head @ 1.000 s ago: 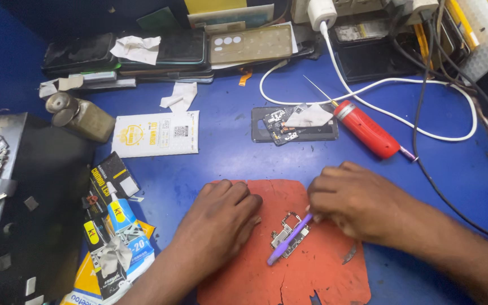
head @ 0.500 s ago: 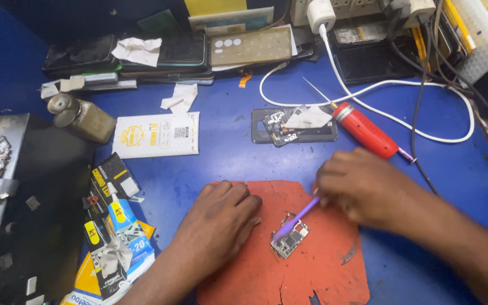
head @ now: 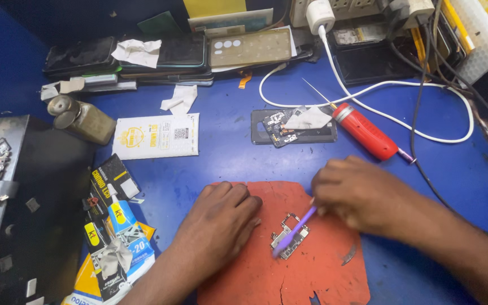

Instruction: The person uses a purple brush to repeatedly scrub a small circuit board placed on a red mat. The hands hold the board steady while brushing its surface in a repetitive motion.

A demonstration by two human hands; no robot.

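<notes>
The blue bench (head: 227,164) is seen from one head-worn camera, looking steeply down and forward at close range.

1. You're looking down at a blue worktable (head: 216,164) that fills most of the view.
2. At 9 o'clock, a dark metal tray (head: 40,214) sits on its edge.
3. At 12 o'clock, a white power strip (head: 340,7) lines the back.
4. At 10 to 11 o'clock, a dark blue wall (head: 7,39). Light even, overhead.
</notes>
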